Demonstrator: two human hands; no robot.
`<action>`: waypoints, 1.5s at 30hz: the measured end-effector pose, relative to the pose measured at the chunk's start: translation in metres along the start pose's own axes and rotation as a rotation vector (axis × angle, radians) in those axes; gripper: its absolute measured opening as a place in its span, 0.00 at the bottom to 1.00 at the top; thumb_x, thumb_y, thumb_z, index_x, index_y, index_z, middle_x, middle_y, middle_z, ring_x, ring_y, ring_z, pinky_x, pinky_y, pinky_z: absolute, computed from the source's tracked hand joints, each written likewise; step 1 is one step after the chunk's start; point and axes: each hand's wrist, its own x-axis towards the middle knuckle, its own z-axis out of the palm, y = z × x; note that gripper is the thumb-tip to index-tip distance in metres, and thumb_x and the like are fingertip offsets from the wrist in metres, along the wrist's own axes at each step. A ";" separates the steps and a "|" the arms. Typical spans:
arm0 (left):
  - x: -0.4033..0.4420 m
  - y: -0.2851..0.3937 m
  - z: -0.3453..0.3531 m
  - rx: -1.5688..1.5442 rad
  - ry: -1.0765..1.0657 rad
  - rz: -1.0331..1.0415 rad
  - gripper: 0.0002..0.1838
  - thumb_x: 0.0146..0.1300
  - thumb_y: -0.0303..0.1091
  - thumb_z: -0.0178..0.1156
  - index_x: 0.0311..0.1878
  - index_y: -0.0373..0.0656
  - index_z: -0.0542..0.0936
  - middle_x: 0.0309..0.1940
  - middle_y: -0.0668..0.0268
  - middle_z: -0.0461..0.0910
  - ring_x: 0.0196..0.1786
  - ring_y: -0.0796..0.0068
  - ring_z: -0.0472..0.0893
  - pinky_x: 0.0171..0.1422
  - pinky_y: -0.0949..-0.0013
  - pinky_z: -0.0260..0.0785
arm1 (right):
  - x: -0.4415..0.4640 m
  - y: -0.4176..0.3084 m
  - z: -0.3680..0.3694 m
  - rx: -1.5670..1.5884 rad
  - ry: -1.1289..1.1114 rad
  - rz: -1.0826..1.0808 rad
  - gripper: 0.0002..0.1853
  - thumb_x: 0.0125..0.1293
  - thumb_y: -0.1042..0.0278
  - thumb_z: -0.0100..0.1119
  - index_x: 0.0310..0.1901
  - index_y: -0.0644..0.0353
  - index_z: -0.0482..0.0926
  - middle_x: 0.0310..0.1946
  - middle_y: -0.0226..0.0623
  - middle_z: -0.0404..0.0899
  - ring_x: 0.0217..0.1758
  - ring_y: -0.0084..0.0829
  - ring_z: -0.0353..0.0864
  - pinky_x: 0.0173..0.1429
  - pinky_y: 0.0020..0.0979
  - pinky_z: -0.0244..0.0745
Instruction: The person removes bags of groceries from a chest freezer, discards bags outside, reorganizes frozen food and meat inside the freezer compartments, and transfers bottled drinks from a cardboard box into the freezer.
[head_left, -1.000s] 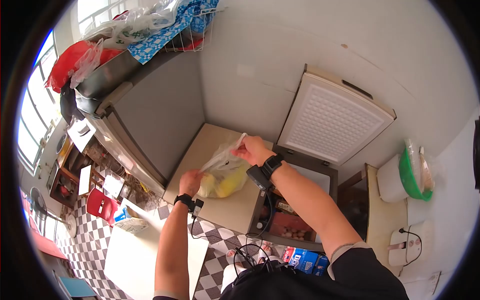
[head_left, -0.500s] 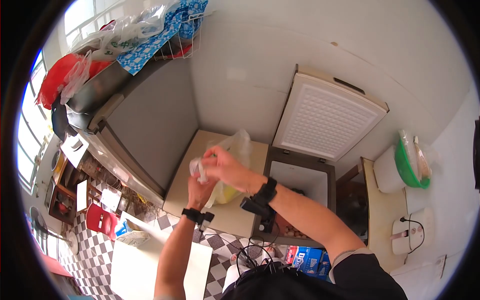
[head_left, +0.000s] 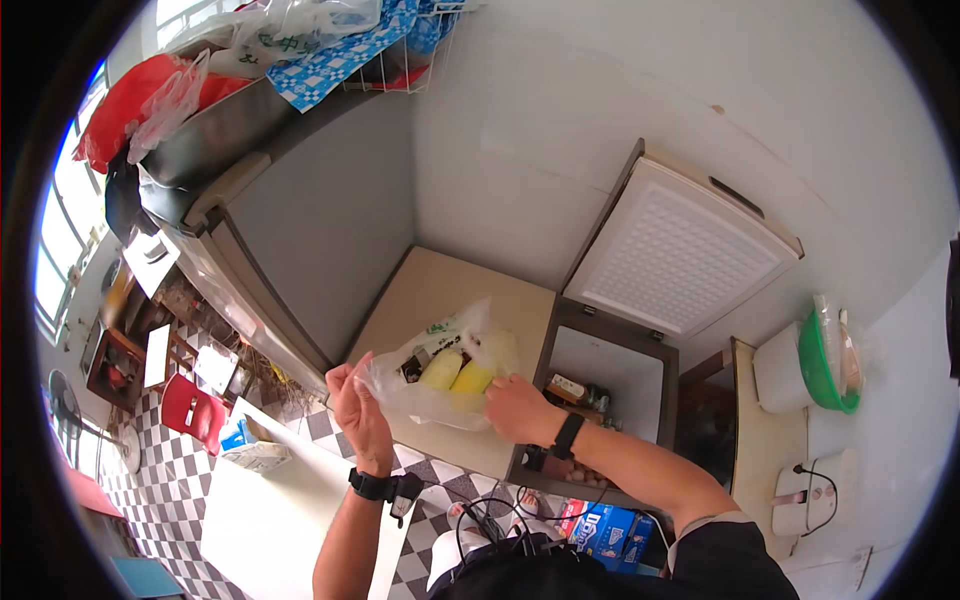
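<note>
A thin translucent plastic bag (head_left: 455,410) rests on the beige top (head_left: 430,270) beside the fridge, its mouth spread wide. Inside it lie a pale yellow item (head_left: 441,370), a brighter yellow one (head_left: 472,379) and something dark. My left hand (head_left: 360,415) pinches the bag's left edge. At the right edge, my right hand (head_left: 522,408) is closed around the plastic, its fingertips partly hidden.
Right of the bag is a chest freezer (head_left: 665,400) with its lid (head_left: 690,245) raised, holding packages. The tall fridge (head_left: 320,220) stands left. A green basin (head_left: 825,370) and white appliance (head_left: 815,492) are at right.
The bag's mouth, bunched up between my hands half a second ago, is now spread apart and shows its contents. My left hand has moved left and down, my right hand right and down.
</note>
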 end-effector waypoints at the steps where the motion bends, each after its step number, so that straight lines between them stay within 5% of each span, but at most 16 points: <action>1: 0.000 -0.001 -0.002 0.000 -0.001 -0.003 0.20 0.82 0.40 0.55 0.61 0.32 0.84 0.50 0.62 0.84 0.50 0.74 0.79 0.58 0.71 0.70 | -0.004 -0.007 -0.010 0.007 0.052 0.004 0.09 0.56 0.69 0.60 0.38 0.54 0.86 0.36 0.40 0.86 0.42 0.45 0.86 0.46 0.47 0.76; 3: -0.002 0.004 -0.007 -0.314 -0.002 -0.301 0.23 0.83 0.44 0.53 0.62 0.33 0.83 0.48 0.63 0.86 0.47 0.77 0.80 0.56 0.70 0.73 | -0.006 -0.015 -0.024 0.095 -0.002 0.114 0.07 0.56 0.69 0.60 0.35 0.54 0.86 0.34 0.41 0.85 0.41 0.46 0.87 0.43 0.49 0.77; 8: -0.001 0.030 -0.006 -0.403 -0.154 -0.353 0.28 0.84 0.49 0.49 0.71 0.33 0.75 0.47 0.60 0.88 0.47 0.75 0.84 0.58 0.71 0.76 | -0.014 -0.021 -0.056 0.249 -0.155 0.215 0.05 0.54 0.69 0.61 0.28 0.58 0.85 0.31 0.44 0.85 0.39 0.50 0.88 0.38 0.52 0.80; 11: -0.004 0.062 0.004 -0.670 -0.073 -0.506 0.29 0.85 0.48 0.45 0.77 0.35 0.67 0.43 0.57 0.87 0.38 0.72 0.85 0.47 0.71 0.78 | -0.019 -0.023 -0.049 0.199 -0.216 0.097 0.05 0.55 0.68 0.62 0.29 0.59 0.85 0.29 0.43 0.84 0.40 0.49 0.88 0.38 0.50 0.80; 13: -0.007 0.080 0.002 -0.730 -0.169 -0.538 0.29 0.86 0.47 0.43 0.79 0.38 0.62 0.38 0.56 0.85 0.23 0.73 0.80 0.30 0.71 0.73 | -0.024 -0.021 -0.046 0.189 -0.053 -0.043 0.07 0.56 0.65 0.64 0.27 0.59 0.84 0.29 0.43 0.84 0.40 0.48 0.86 0.38 0.50 0.80; 14: -0.008 0.088 0.003 -0.675 -0.165 -0.550 0.26 0.86 0.41 0.41 0.79 0.39 0.60 0.40 0.55 0.83 0.14 0.77 0.70 0.19 0.73 0.61 | -0.026 -0.017 -0.048 0.198 -0.056 -0.070 0.07 0.56 0.65 0.64 0.27 0.59 0.84 0.29 0.43 0.84 0.40 0.48 0.86 0.38 0.50 0.80; 18: -0.007 0.129 0.007 -0.565 -0.190 -0.564 0.27 0.78 0.28 0.42 0.78 0.39 0.57 0.51 0.47 0.82 0.13 0.79 0.69 0.16 0.77 0.57 | -0.045 -0.003 -0.048 0.297 -0.016 -0.098 0.08 0.60 0.63 0.64 0.32 0.58 0.83 0.27 0.41 0.83 0.40 0.45 0.86 0.38 0.49 0.79; 20: -0.007 0.142 0.012 -0.518 -0.161 -0.569 0.28 0.76 0.27 0.44 0.77 0.39 0.58 0.53 0.45 0.82 0.13 0.79 0.69 0.17 0.77 0.58 | -0.054 0.003 -0.052 0.301 -0.037 -0.058 0.11 0.65 0.62 0.63 0.43 0.59 0.81 0.25 0.41 0.83 0.35 0.45 0.86 0.36 0.47 0.79; 27: -0.012 0.156 0.017 -0.275 -0.193 -0.455 0.30 0.68 0.22 0.47 0.75 0.37 0.60 0.61 0.39 0.79 0.17 0.83 0.70 0.20 0.81 0.59 | -0.059 0.025 -0.078 0.412 -0.157 -0.029 0.22 0.64 0.63 0.62 0.57 0.64 0.77 0.25 0.45 0.84 0.33 0.48 0.87 0.35 0.47 0.80; 29: -0.012 0.152 0.010 -0.308 -0.244 -0.446 0.29 0.71 0.22 0.48 0.75 0.39 0.58 0.65 0.41 0.77 0.22 0.85 0.74 0.21 0.83 0.60 | -0.055 0.036 -0.075 0.396 0.059 0.088 0.25 0.65 0.58 0.63 0.60 0.62 0.76 0.25 0.44 0.84 0.32 0.48 0.87 0.34 0.47 0.80; 34: -0.020 0.156 0.019 -0.205 -0.230 -0.511 0.31 0.68 0.20 0.49 0.75 0.40 0.62 0.66 0.43 0.77 0.22 0.86 0.71 0.23 0.82 0.59 | -0.058 0.061 -0.071 0.372 0.033 0.114 0.22 0.66 0.56 0.64 0.56 0.61 0.78 0.27 0.46 0.84 0.33 0.49 0.87 0.36 0.48 0.80; 40: -0.024 0.149 0.034 -0.193 -0.211 -0.494 0.33 0.67 0.18 0.52 0.76 0.41 0.61 0.70 0.46 0.74 0.27 0.87 0.73 0.30 0.83 0.64 | -0.054 0.065 -0.037 0.313 -0.244 0.082 0.12 0.65 0.62 0.62 0.44 0.60 0.81 0.31 0.46 0.85 0.37 0.50 0.87 0.44 0.49 0.80; 42: -0.022 0.143 0.035 -0.160 -0.202 -0.438 0.34 0.66 0.17 0.52 0.76 0.41 0.61 0.71 0.46 0.73 0.28 0.87 0.73 0.31 0.83 0.64 | -0.039 0.064 -0.041 0.576 0.095 0.014 0.16 0.66 0.66 0.59 0.54 0.55 0.86 0.36 0.48 0.86 0.41 0.50 0.86 0.46 0.50 0.80; 45: -0.015 0.139 0.035 -0.172 -0.186 -0.356 0.36 0.65 0.16 0.52 0.77 0.42 0.60 0.74 0.45 0.69 0.28 0.88 0.71 0.31 0.84 0.64 | 0.000 0.056 -0.066 0.775 0.267 -0.027 0.16 0.67 0.73 0.54 0.54 0.61 0.85 0.42 0.52 0.85 0.47 0.52 0.85 0.53 0.49 0.79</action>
